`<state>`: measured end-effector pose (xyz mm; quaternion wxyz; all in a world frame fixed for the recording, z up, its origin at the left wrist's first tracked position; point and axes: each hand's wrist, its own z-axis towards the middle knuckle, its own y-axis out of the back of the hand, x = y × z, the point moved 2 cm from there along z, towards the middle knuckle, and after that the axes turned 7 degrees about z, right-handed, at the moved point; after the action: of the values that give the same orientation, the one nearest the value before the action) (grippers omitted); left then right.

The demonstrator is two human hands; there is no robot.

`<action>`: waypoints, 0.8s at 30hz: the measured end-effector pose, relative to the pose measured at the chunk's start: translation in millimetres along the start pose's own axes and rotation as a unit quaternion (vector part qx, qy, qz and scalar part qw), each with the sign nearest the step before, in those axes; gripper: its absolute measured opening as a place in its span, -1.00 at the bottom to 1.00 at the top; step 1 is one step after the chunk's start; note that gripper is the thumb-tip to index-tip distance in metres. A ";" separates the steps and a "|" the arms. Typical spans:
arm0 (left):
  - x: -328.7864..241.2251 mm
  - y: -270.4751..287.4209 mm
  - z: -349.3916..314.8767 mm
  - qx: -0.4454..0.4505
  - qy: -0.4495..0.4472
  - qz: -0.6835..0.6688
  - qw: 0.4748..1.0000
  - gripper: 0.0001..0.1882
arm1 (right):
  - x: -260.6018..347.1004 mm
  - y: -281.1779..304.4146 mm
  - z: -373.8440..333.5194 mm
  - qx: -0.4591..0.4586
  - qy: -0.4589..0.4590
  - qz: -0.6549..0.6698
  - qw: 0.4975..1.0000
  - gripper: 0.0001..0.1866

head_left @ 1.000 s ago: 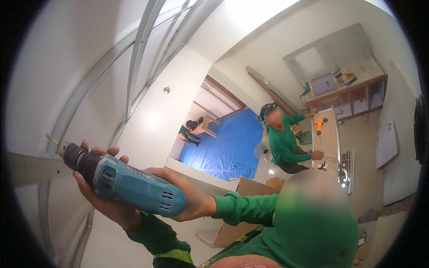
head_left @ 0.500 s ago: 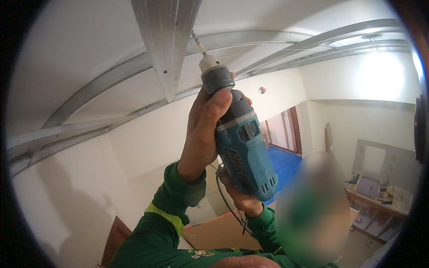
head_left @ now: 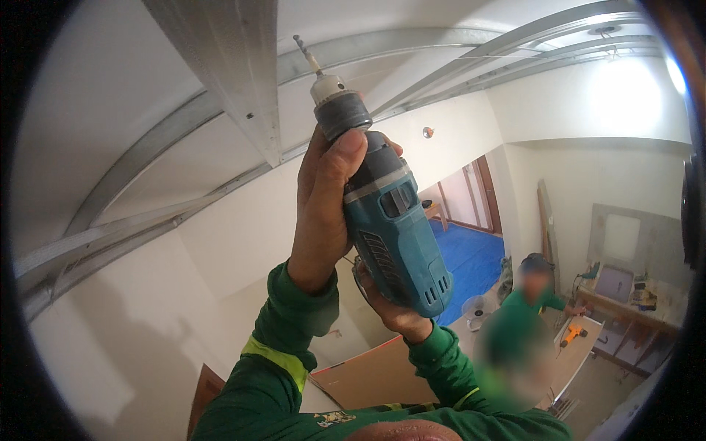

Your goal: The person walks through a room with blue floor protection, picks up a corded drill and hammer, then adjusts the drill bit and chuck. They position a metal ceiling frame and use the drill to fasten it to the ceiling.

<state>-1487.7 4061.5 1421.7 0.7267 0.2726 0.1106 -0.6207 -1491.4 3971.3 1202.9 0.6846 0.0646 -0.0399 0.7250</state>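
A teal and black power drill (head_left: 397,235) is held up overhead, tilted with its chuck (head_left: 341,110) toward the ceiling. My left hand (head_left: 323,198) is wrapped round the drill's front, thumb just below the chuck. My right hand (head_left: 401,316) is closed lower down at the handle, which the drill's body mostly hides. A spiral drill bit (head_left: 307,55) sticks up from the chuck. Beside the bit, on its left, runs a wide metal ceiling channel (head_left: 228,66); in the picture the two appear apart.
Curved metal framing (head_left: 147,158) crosses the ceiling. Below right, a person in green (head_left: 518,331) stands by a board (head_left: 581,356) with an orange tool (head_left: 572,335) on it. A fan (head_left: 476,312), a blue floor covering (head_left: 471,257) and a workbench (head_left: 647,312) lie beyond.
The drill, with both hands on it, has shifted slightly left and up in the picture. Its bit now shows farther from the channel's edge. More of the person below has come into view.
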 end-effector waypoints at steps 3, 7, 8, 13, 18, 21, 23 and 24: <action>-0.2 2.3 0.9 0.001 -0.004 0.007 1.000 -0.33 | 5.9 2.9 1.3 0.020 0.018 -0.106 0.994 -0.25; 0.5 2.4 2.6 0.011 -0.004 0.003 1.000 -0.29 | 4.3 3.9 10.5 -0.017 -0.045 0.059 0.997 -0.20; 1.6 2.5 3.3 0.010 -0.007 0.003 1.000 -0.30 | 2.9 4.4 10.9 -0.026 -0.059 0.099 0.993 -0.20; 6.8 5.4 5.8 0.004 -0.009 0.005 1.000 -0.29 | 6.4 9.2 16.8 -0.037 -0.062 0.106 0.992 -0.20; 7.7 5.6 8.0 0.013 -0.019 0.001 1.000 -0.27 | 13.3 14.9 24.9 -0.047 -0.074 0.114 0.990 -0.22; 8.1 8.3 7.5 0.013 -0.012 0.012 1.000 -0.28 | 5.1 8.1 19.7 -0.022 -0.087 0.123 0.988 -0.24; 8.0 8.7 6.8 0.014 -0.005 0.003 1.000 -0.30 | 7.0 9.5 21.0 -0.014 -0.080 0.094 0.992 -0.25; 6.4 8.1 5.4 0.015 -0.001 -0.007 1.000 -0.32 | 13.6 13.5 24.5 -0.018 -0.071 0.065 0.995 -0.26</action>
<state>-1479.5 4053.9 1425.1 0.7182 0.2822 0.1023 -0.6277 -1504.6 3980.4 1229.5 0.6325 0.1010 -0.1052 0.7607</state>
